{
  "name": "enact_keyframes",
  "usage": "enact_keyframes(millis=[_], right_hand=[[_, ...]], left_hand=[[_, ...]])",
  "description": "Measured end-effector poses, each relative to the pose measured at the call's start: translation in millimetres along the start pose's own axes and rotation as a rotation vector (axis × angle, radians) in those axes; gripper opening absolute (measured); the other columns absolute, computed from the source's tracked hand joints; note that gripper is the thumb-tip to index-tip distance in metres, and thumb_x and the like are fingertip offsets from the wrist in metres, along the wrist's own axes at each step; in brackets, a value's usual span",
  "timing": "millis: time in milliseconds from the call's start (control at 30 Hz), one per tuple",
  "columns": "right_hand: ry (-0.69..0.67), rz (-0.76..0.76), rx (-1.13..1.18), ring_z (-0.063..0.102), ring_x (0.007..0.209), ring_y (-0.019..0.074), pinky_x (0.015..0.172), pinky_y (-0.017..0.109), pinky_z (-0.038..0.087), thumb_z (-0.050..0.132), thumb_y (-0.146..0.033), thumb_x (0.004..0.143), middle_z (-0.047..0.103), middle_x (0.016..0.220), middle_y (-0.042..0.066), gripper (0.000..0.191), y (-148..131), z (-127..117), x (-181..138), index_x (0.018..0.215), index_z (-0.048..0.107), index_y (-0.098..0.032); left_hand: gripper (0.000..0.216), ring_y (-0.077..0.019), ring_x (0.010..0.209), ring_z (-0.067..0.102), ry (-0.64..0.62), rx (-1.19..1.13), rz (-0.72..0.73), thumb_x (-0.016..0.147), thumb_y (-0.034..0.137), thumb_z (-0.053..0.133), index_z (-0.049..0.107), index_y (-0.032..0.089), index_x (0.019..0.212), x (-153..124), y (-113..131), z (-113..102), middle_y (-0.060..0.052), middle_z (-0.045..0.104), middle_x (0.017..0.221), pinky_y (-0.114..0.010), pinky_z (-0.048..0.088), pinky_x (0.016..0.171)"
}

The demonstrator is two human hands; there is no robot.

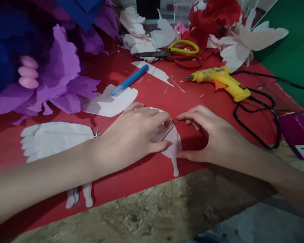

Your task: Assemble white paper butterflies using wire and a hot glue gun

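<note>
My left hand (142, 130) lies over a white cut-out paper piece (171, 140), its fingers spread and thumb apart, pressing on the paper. A thin wire (177, 135) runs upright along the paper's right side. My right hand (205, 133) holds it lengthwise, index fingertip at its upper end and thumb at its lower end. Another short wire shows near my left index fingertip, partly hidden. Left of my forearm lies a stack of white scalloped cut-outs (58, 138), with narrow legs showing below the arm.
A blue pen (130, 80) rests on white paper (111, 103). Behind are scissors (167, 52), loose wires (176, 83) and a yellow glue gun (221, 81) with a black cord. Purple paper petals (60, 71) fill the left; a magenta box (299, 133) stands right. Red sheet (121, 179) covers the board.
</note>
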State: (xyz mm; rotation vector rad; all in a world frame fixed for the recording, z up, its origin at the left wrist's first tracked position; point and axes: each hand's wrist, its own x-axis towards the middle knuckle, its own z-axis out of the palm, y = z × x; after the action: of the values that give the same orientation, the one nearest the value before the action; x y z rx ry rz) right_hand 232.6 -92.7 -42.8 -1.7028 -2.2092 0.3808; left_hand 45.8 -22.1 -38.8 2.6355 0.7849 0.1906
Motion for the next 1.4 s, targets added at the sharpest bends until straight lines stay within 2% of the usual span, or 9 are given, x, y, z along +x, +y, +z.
enact_keyframes(millis=[333,633,967,1400], right_hand=[[-0.034,0.022,0.01,0.056,0.088,0.0188,0.074,0.034,0.047,0.068,-0.048,0.064,0.054,0.104,0.008,0.054,0.2,1.8,1.7,0.106,0.054,-0.019],[-0.006,-0.006,-0.007,0.055,0.087,0.0181,0.071,0.032,0.048,0.068,-0.047,0.064,0.054,0.102,0.008,0.056,0.8,1.8,0.5,0.109,0.053,-0.017],[-0.007,-0.005,-0.021,0.055,0.089,0.0175,0.072,0.032,0.048,0.067,-0.041,0.069,0.055,0.103,0.007,0.049,3.8,1.1,-1.4,0.111,0.054,-0.018],[0.017,-0.006,0.0,0.056,0.087,0.0185,0.071,0.033,0.048,0.067,-0.047,0.068,0.055,0.102,0.007,0.051,3.9,3.7,-2.0,0.109,0.055,-0.018]], left_hand=[[0.023,-0.0162,0.077,0.056,0.01,0.006,0.01,0.078,0.035,0.063,0.058,0.019,0.094,-1.1,-1.1,-0.3,0.002,0.063,0.079,-0.033,0.036,0.083],[0.025,-0.0161,0.076,0.055,-0.009,-0.014,0.003,0.077,0.034,0.066,0.059,0.018,0.094,0.0,-0.4,0.1,0.003,0.062,0.077,-0.032,0.035,0.082],[0.024,-0.0159,0.077,0.055,-0.009,-0.013,0.002,0.077,0.034,0.066,0.059,0.018,0.094,-1.1,-0.1,-0.3,0.002,0.063,0.079,-0.033,0.035,0.084],[0.024,-0.0164,0.077,0.056,0.012,0.0,0.006,0.075,0.035,0.067,0.058,0.02,0.092,-1.3,-1.3,0.9,0.003,0.062,0.077,-0.032,0.036,0.082]])
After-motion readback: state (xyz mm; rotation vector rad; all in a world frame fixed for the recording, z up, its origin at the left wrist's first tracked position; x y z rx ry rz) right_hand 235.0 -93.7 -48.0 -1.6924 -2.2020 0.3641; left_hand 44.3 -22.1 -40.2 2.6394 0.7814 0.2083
